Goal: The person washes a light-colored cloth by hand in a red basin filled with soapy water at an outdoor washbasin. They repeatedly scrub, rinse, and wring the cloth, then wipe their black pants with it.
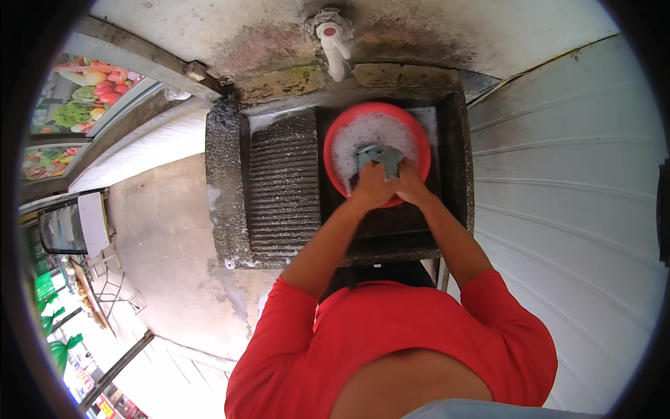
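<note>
A red plastic basin (331, 137) stands in the deep side of a stone laundry sink (456, 173). White suds (374, 125) cover the water in it. Over the basin's near half, a wet grey-green cloth (381, 155) is gripped by my left hand (374, 184) and my right hand (411, 180), which are close together. Part of the cloth is hidden beneath my fingers. Something dark shows in the suds beside my left hand; I cannot tell what it is.
Left of the basin is the sink's ridged washboard (284, 183), flecked with foam. A white plastic tap (333, 50) juts from the wall above the basin. Pale ribbed panelling (549, 178) rises close on the right. Concrete floor (157, 225) spreads out on the left.
</note>
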The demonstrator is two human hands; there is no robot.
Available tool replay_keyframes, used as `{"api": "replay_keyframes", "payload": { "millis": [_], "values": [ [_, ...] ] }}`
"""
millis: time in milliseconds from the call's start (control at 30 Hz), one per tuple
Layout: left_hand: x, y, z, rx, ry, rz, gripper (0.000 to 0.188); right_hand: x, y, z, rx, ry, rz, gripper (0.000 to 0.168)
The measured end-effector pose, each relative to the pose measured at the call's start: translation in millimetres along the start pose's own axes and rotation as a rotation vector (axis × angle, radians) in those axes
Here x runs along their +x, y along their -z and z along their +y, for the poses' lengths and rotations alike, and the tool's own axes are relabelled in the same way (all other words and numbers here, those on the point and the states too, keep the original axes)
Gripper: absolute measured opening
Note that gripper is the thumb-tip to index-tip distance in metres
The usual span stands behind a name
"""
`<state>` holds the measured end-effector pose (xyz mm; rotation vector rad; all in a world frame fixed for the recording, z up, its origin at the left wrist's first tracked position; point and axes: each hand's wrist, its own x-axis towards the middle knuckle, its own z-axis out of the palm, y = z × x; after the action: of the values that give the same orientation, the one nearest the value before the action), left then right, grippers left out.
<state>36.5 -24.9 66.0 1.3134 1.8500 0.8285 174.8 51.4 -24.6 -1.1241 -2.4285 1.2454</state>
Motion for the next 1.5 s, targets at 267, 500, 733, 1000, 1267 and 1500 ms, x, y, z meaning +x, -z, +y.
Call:
{"api": "replay_keyframes", "payload": {
  "millis": [267, 500, 733, 1000, 1267, 1500],
  "values": [
    [84.5, 172.5, 75.8, 0.204, -0.597, 0.657, 0.05, 24.2, -54.5, 12.3, -0.462, -0.042, -0.14, 0.026],
    [117.2, 194.5, 98.4, 0.089, -0.545, 0.44, 0.037, 48.9, -83.5, 66.1, -0.577, -0.333, -0.352, 0.029],
    [127.9, 179.4, 104.1, 0.193, -0.437, 0.619, 0.043, 61.4, -48.4, 57.8, -0.548, -0.284, -0.376, 0.041],
    [73.4, 41.4, -40.6, -0.624, 0.295, 0.59, 0.058, 15.1, 33.2, -109.1, 0.174, -0.058, 0.158, 0.045],
    [32.4, -6.7, -61.9, -1.562, 0.718, -0.144, 0.042, -41.9, 9.3, -163.9, 0.392, 0.153, 0.072, 0.053],
    [27.1, -44.2, -127.5, -1.855, 0.154, -0.38, 0.04, -10.7, -32.1, -98.8, 0.006, 0.221, 0.368, 0.044]
  ]
}}
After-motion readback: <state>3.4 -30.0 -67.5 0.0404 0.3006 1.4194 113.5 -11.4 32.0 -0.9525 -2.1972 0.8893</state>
